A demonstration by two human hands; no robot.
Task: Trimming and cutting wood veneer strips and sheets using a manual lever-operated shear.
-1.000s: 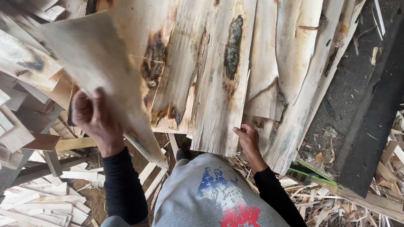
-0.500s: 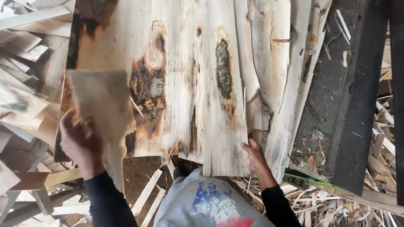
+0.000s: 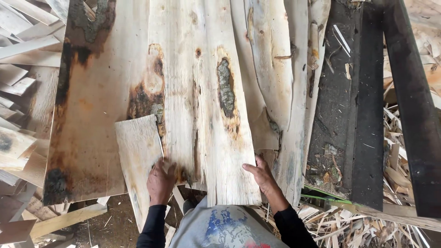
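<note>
A stack of thin pale veneer sheets (image 3: pixel 202 92) with dark knots and bark stains lies before me. My left hand (image 3: pixel 160 181) presses on the near end of a small veneer piece (image 3: pixel 138 156) that lies flat on the stack's left part. My right hand (image 3: pixel 262 175) grips the near right edge of the top long sheet (image 3: pixel 225 151), fingers curled over its corner. Both arms wear black sleeves.
Dark beams (image 3: pixel 409 105) and a black board (image 3: pixel 340 101) run along the right. Veneer scraps and splinters (image 3: pixel 367 225) litter the floor at lower right. Loose veneer strips (image 3: pixel 18 82) pile up on the left, with wooden slats (image 3: pixel 59 220) below them.
The small veneer piece was held up in my left hand; it now lies flat on the stack under that hand. My view has moved closer over the sheets.
</note>
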